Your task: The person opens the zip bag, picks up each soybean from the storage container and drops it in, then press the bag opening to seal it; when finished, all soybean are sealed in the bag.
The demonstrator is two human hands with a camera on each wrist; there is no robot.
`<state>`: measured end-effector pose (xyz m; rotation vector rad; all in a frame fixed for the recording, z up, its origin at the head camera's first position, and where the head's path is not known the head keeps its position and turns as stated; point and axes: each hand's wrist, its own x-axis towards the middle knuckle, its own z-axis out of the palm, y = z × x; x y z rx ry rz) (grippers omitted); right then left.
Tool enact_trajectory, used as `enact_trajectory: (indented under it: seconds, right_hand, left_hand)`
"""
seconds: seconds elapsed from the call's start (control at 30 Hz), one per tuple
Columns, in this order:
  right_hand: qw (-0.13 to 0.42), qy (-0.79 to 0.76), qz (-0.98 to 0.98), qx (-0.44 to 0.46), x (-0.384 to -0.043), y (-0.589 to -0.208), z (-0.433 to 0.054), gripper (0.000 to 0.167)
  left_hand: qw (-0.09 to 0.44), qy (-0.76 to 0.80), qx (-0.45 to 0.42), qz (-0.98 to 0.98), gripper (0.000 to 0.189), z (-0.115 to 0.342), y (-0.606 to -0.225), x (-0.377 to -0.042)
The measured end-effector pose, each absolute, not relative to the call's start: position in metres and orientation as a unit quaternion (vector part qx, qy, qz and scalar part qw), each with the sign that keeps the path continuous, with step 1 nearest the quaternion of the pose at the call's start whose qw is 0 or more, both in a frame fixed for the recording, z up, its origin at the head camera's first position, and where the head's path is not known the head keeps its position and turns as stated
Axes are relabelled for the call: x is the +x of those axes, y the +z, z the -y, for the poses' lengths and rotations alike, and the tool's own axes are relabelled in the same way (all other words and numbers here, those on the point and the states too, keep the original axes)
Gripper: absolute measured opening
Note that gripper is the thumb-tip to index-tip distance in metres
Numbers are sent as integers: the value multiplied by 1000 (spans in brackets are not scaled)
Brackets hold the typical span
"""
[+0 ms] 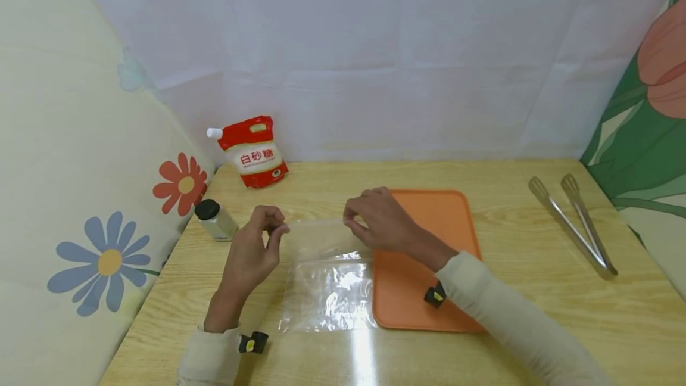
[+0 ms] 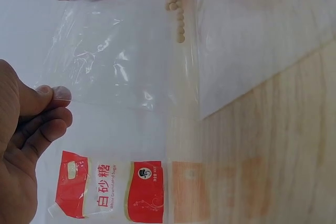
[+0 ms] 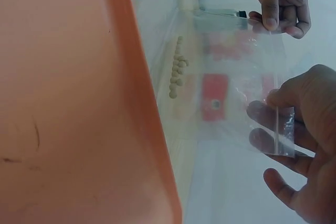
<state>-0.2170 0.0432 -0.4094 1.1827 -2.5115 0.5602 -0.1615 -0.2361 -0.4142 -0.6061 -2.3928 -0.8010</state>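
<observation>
A clear plastic zip bag [image 1: 327,290] spreads out between the two hands, its top edge level with the fingertips. My left hand [image 1: 254,249] pinches its upper left corner between thumb and index finger. At the upper right corner my right hand [image 1: 383,222] grips the bag, its thumb on one face and fingers behind in the right wrist view. Small round beige balls [image 3: 178,66] form a rough row low behind or inside the bag; I cannot tell which. In the head view they are lost in the bag's glare.
An orange tray [image 1: 429,314] lies under the right forearm. A red-and-white sugar pouch [image 1: 257,156] stands at the back left, with a black-capped jar [image 1: 217,219] nearer the left edge. Metal tongs [image 1: 576,225] lie at the right of the wooden table [image 1: 514,243].
</observation>
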Motion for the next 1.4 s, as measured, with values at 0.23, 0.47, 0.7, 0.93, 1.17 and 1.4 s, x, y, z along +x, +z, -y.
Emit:
enact_trajectory:
  seconds: [0.23, 0.47, 0.7, 0.93, 1.17, 1.4]
  right_hand:
    - [155, 198, 879, 404, -218, -414, -54, 6]
    - [156, 202, 879, 403, -220, -416, -65, 3]
    - [153, 213, 878, 400, -219, -415, -73, 4]
    - [161, 211, 874, 407, -218, -415, -77, 4]
    - [150, 216, 876, 403, -218, -415, -79, 5]
    - [146, 220, 876, 403, -219, -415, -81, 6]
  left_hand:
    - [278, -301, -230, 883, 32, 237, -416, -163]
    - [277, -309, -216, 884, 32, 239, -416, -163]
    - [276, -311, -213, 884, 32, 240, -416, -163]
    - [278, -308, -210, 886, 32, 240, -414, -162]
    - [277, -308, -210, 885, 32, 240, -415, -162]
    - [280, -313, -214, 882, 31, 243, -417, -163]
